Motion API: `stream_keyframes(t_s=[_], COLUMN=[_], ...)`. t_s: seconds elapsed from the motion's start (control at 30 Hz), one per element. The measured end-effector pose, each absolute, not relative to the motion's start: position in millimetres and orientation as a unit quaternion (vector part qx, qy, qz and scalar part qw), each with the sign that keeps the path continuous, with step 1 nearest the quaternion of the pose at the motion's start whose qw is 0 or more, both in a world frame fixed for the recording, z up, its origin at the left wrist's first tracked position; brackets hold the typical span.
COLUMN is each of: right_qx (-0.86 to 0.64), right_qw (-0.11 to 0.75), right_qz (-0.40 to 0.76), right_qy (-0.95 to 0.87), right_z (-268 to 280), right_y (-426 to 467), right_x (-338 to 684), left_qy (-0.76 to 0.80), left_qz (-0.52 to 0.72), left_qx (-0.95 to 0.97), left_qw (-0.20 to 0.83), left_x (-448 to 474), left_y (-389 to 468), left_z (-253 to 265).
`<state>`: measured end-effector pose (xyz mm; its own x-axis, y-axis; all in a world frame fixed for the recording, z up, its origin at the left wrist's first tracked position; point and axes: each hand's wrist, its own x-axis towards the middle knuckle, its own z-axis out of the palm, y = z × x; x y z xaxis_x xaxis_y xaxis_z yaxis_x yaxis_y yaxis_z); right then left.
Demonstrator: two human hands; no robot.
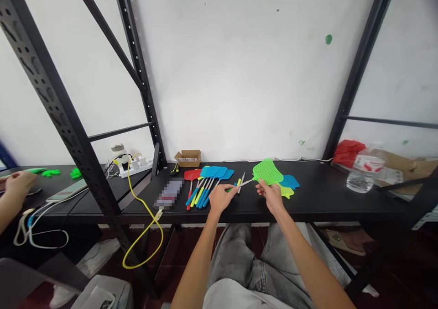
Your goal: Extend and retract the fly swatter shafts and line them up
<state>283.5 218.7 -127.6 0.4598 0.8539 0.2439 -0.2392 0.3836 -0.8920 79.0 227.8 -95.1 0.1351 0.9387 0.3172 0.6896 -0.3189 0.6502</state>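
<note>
A green fly swatter (268, 171) is held slightly above the black table, its perforated head pointing to the right. My left hand (221, 197) is closed around its handle end. My right hand (270, 195) pinches the lower edge of the head, where the metal rod meets it. Beneath and beside the right hand lie a blue swatter head (290, 181) and a yellow-green swatter head (286, 191). Just left of my left hand, several fly swatters with blue heads (215, 172) and a red fly swatter (192, 175) lie in a row. A thin pale rod (242, 181) lies between my hands.
A small open cardboard box (189, 162) and a blurred phone (170, 193) stand left. A yellow cable (146, 205) hangs over the edge. At right are a water bottle (365, 170) and red bag (348, 153). Another person's hand (20, 183) works beyond the black post (65, 112).
</note>
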Motion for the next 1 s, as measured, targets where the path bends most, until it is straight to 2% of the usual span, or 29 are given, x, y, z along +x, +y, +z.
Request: stream_keyframes(t_s=[1.0], right_qx=[-0.422], right_qw=[0.713], right_qz=[0.357], right_qy=[-0.431], right_z=[-134.1], right_y=[222.0], right_x=[286.8], left_qy=[0.545], left_qz=[0.368], left_qx=[0.728], left_qw=[0.191], left_x=[75.9], left_y=[231.7], left_z=[-99.2])
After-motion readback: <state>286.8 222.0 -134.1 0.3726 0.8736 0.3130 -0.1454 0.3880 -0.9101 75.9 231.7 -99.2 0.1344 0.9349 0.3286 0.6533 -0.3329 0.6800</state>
